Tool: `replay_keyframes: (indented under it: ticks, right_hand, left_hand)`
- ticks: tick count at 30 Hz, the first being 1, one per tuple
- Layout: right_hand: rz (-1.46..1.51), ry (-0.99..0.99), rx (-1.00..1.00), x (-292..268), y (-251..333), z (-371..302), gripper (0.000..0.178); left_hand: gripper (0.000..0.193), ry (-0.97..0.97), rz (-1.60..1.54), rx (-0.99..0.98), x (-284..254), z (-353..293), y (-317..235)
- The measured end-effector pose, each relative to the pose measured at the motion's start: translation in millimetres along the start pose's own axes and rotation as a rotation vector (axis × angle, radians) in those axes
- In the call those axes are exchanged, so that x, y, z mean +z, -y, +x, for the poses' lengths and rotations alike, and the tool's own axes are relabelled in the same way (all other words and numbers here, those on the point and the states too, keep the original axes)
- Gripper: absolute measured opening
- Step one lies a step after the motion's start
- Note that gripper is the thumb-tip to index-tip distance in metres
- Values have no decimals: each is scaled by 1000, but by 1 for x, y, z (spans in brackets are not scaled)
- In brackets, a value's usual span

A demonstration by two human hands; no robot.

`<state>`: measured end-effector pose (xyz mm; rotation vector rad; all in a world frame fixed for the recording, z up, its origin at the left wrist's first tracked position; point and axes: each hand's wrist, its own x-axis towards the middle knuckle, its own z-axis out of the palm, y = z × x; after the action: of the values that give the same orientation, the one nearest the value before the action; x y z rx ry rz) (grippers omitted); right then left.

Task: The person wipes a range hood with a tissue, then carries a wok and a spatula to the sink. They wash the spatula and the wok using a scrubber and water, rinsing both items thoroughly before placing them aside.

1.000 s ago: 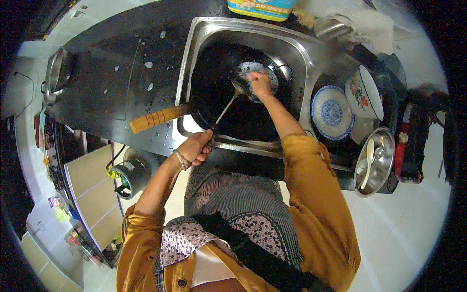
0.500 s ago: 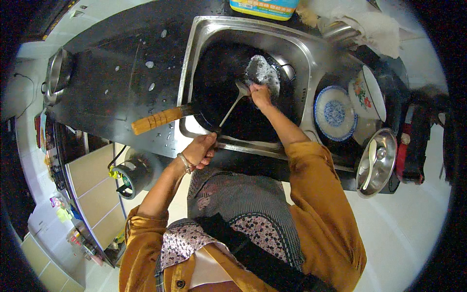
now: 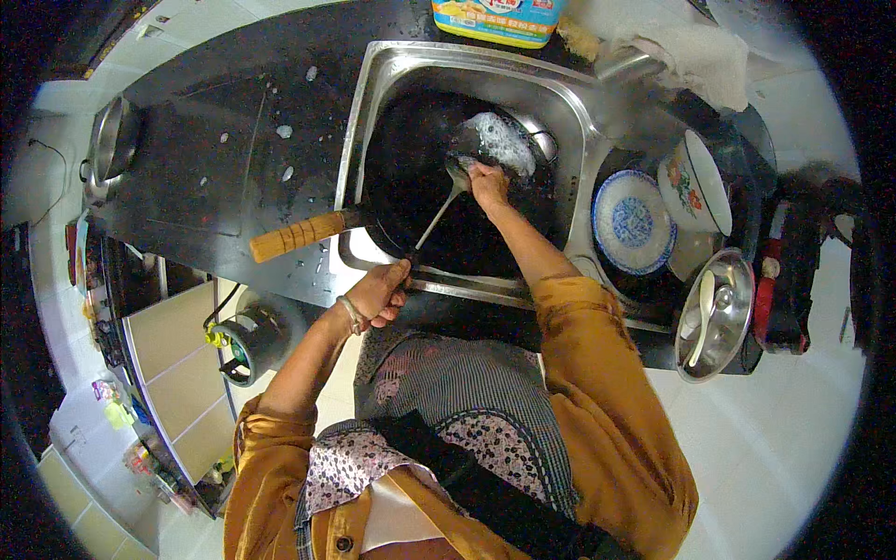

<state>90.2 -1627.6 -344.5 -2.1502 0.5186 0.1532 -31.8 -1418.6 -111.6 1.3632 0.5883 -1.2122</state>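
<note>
My left hand (image 3: pixel 380 292) is closed around the end of a long-handled metal ladle (image 3: pixel 435 222), at the sink's near edge. The ladle's head rests under the fingers of my right hand (image 3: pixel 488 187), which is closed and pressed to it. Whatever my right hand grips is hidden by fingers and foam. Below both is a large dark wok (image 3: pixel 401 154) in the steel sink (image 3: pixel 352 159), its wooden handle (image 3: pixel 297 236) sticking out to the left over the rim. White suds (image 3: pixel 504 142) lie beyond my right hand, beside a shiny round metal piece (image 3: pixel 541 140).
Right of the sink stand a blue-patterned plate (image 3: pixel 634 222), a flowered white bowl (image 3: pixel 693 185) and a steel bowl (image 3: pixel 717 315) with a pale spoon. A yellow-and-blue container (image 3: pixel 497 21) stands behind the sink. A gas cylinder (image 3: pixel 257 343) is at lower left.
My right hand has drawn slightly left along the ladle's head, and the foam patch has changed shape. My left hand keeps its hold on the ladle. The whole view has shifted a little.
</note>
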Motion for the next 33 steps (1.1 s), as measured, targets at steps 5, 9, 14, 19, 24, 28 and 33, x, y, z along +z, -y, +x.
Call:
replay_keyframes:
  ticks: [5,9,14,19,24,28,33]
  right_hand:
    - [30,235,-513,7,39,4,24]
    - [263,349,-266,4,28,26,37]
    - [-93,74,111,-4,-19,5,36]
    - [-74,-85,-559,-24,37,-41,32]
    - [41,176,-537,-6,-24,19,27]
    - [-223,164,-510,-38,6,24,17]
    - [31,103,-1018,-58,83,-33,19]
  left_hand:
    - [41,-35,46,-15,9,-2,-1]
    - [41,-67,65,80,8,-1,6]
    - [41,-69,18,54,13,1,7]
    - [41,-55,-35,66,16,-4,8]
    - [40,-10,-48,62,15,-21,18]
    - [40,-95,-31,95,3,-34,31]
    - [40,-158,111,182,2,-28,43]
